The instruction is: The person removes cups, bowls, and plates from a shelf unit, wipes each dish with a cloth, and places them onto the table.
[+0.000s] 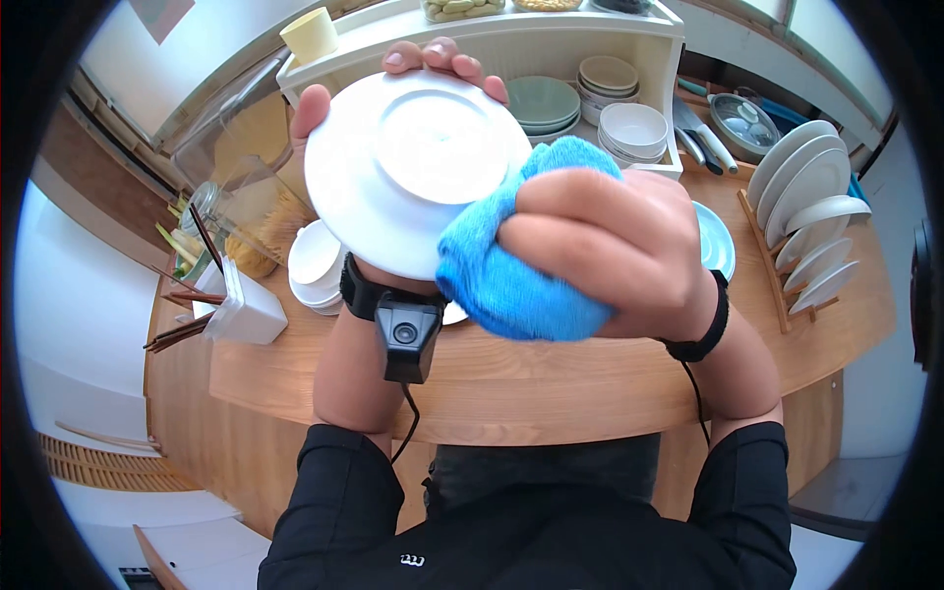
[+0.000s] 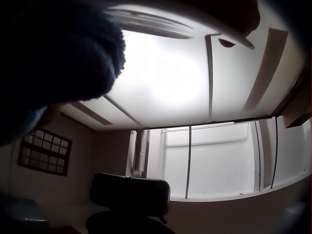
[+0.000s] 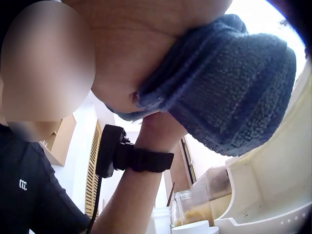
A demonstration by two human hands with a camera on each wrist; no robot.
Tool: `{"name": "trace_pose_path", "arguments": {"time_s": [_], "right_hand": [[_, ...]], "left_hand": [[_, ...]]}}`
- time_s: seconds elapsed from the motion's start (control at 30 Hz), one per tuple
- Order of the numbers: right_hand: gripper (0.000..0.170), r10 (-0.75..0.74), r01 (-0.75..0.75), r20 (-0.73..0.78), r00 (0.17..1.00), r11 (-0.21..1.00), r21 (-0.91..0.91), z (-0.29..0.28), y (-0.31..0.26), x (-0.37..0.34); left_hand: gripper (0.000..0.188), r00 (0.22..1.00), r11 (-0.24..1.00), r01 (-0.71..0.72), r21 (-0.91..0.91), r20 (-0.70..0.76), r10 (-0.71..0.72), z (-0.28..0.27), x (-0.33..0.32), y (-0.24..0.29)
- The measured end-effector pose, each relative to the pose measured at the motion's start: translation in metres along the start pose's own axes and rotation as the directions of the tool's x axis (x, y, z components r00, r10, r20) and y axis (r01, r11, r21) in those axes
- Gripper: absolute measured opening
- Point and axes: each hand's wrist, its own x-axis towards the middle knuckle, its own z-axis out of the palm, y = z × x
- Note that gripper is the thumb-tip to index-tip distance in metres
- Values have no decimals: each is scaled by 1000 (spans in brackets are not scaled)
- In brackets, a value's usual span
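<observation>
A white plate [image 1: 344, 187] is held up in the left hand [image 1: 433, 61], its underside with the foot ring facing the head camera; fingertips curl over the far rim and most of that hand is hidden behind the plate. My right hand [image 1: 619, 246] grips a bunched blue cloth [image 1: 531, 265], which lies against the plate's right edge. The cloth [image 3: 234, 87] hangs from the right hand [image 3: 141, 53] in the right wrist view. Dark and close, the cloth [image 2: 87, 53] fills the left wrist view's upper left, beside the plate's rim [image 2: 214, 29].
On the wooden table [image 1: 492, 393], a wooden rack [image 1: 767, 256] with upright plates stands at right. White bowls [image 1: 317, 254] and a white holder [image 1: 256, 305] with chopsticks are at left. Behind are a shelf [image 1: 393, 49] with stacked bowls [image 1: 632, 131], and knives [image 1: 703, 133]. A blue plate [image 1: 715, 241] lies behind the right wrist.
</observation>
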Motion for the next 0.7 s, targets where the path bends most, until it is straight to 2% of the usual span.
{"name": "trace_pose_path", "arguments": {"time_s": [0.03, 0.1, 0.17, 0.2, 0.3, 0.37, 0.4, 0.43, 0.47, 0.5, 0.57, 0.6, 0.63, 0.7], "right_hand": [[29, -44, 46, 51, 998, 998, -31, -3, -2, -1], [31, -79, 80, 62, 995, 996, -24, -3, 11, -2], [33, -101, 103, -69, 993, 994, 29, 3, 37, -8], [35, -52, 54, -41, 998, 996, 65, 1, 40, -10], [35, -49, 54, -52, 997, 995, 89, 3, 22, -10], [26, -208, 211, -69, 976, 977, 41, 10, 12, -10], [26, -217, 219, -36, 976, 974, 53, 8, 7, -8], [27, -225, 225, -3, 974, 972, 64, 5, 4, -6], [29, -152, 152, -13, 988, 984, 93, 2, 7, -8], [32, -77, 79, -20, 997, 990, 119, -1, 13, -9], [38, -12, 21, -69, 998, 991, 131, -5, 26, -9], [33, -29, 40, -94, 995, 992, 121, -7, 25, -10], [28, -48, 61, -119, 992, 992, 110, -8, 22, -11], [21, -228, 232, -92, 969, 972, 36, -10, 11, -12]], "left_hand": [[53, 1000, 1000, -1, 17, 23, 1, 0, 0, -2], [51, 1000, 1000, -14, 22, 11, 14, 1, -1, -3], [50, 992, 998, -60, 23, 115, 57, -3, 0, 1], [50, 991, 998, -59, 21, 120, 56, -1, -1, 3], [49, 999, 999, -21, 36, 43, 20, 4, -7, 8], [50, 1000, 997, -30, 69, 1, 30, 5, -8, 12], [50, 999, 997, -36, 71, -2, 36, 4, -7, 12], [50, 998, 996, -35, 76, 58, 31, 3, -5, 11], [50, 993, 996, -31, 80, 119, 21, 2, -3, 8], [50, 993, 997, -30, 77, 119, 21, 4, -3, 7], [49, 982, 998, -21, 52, 188, 10, 14, -2, 2], [50, 993, 998, -59, -20, 100, 60, 48, -6, -7], [50, 993, 998, -56, -25, 104, 59, 45, -7, -8], [52, 983, 992, 44, -120, 185, -21, 34, -10, -7]]}}
